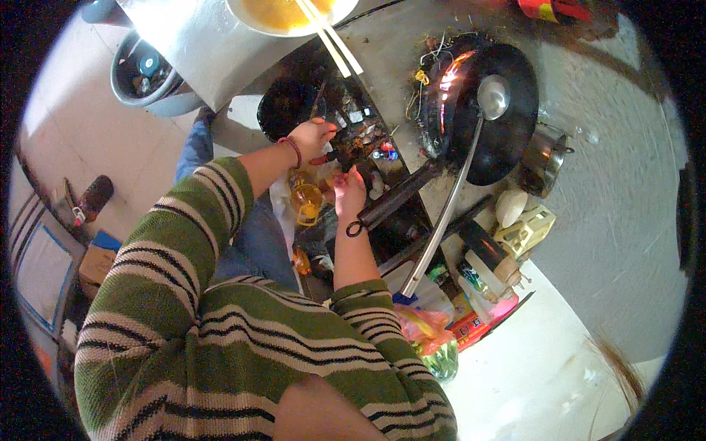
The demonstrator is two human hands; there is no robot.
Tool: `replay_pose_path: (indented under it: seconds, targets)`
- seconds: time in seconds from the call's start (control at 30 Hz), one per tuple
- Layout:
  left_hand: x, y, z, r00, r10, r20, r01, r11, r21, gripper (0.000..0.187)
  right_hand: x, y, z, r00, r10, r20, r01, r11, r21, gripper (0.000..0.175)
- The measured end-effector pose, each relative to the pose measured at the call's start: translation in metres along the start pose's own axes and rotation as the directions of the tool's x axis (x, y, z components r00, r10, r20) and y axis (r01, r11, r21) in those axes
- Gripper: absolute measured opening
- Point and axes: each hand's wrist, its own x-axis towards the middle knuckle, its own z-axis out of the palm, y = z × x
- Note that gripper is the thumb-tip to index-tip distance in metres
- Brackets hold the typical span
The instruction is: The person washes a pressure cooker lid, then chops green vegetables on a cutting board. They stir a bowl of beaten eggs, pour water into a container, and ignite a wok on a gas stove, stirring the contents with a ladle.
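My left hand [314,138], with a red bracelet at the wrist, reaches over the dark, littered space below the counter. Its fingers are bent; whether they hold anything is unclear. Lower and to the right, my right hand [350,190] is raised near the end of the wok's handle. Its fingers are curled near a small dark thing, and its grip cannot be made out. A bottle of yellow oil [306,204] stands beside it. On the stove rests a black wok [510,143] with a metal ladle [493,99] in it. Orange flames [449,88] show at its left side.
Chopsticks [331,44] lie across a bowl of yellow liquid [276,30] at the top. A metal pot [543,160], bottles and bagged greens [441,361] are at the right. A grey bucket [124,91] stands on the floor at the left; a dark bottle [99,193] lies below it.
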Motion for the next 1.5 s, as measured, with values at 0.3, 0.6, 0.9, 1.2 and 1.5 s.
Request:
replay_pose_path:
  seconds: [0.3, 0.6, 0.9, 1.2, 1.5]
  targets:
    - [0.003, -0.005, 0.004, 0.993, 0.074, -0.093, -0.068, 0.996, 0.066, 0.020, -0.008, -0.006, 0.006, 0.999, 0.031, 0.013, -0.032, 0.997, 0.074, 0.022]
    - [0.002, -0.008, 0.007, 0.989, 0.056, -0.139, -0.060, 0.998, -0.023, 0.020, -0.001, 0.000, 0.000, 0.999, 0.032, 0.008, -0.033, 0.995, 0.096, 0.019]
    - [-0.042, -0.013, -0.017, 0.969, -0.183, -0.166, 0.194, 0.979, 0.056, 0.037, -0.094, -0.083, -0.020, 0.986, 0.092, 0.136, -0.126, 0.955, 0.270, 0.051]
    - [-0.175, -0.089, -0.108, 0.890, -0.456, 0.006, 0.398, 0.783, 0.478, 0.038, -0.195, -0.211, -0.009, 0.961, -0.250, 0.114, 0.273, 0.825, -0.495, 0.050]
    - [-0.285, -0.164, -0.209, 0.625, -0.738, -0.257, 0.776, 0.622, 0.102, 0.038, -0.243, -0.261, -0.060, 0.912, -0.290, 0.289, 0.340, 0.141, -0.930, 0.043]
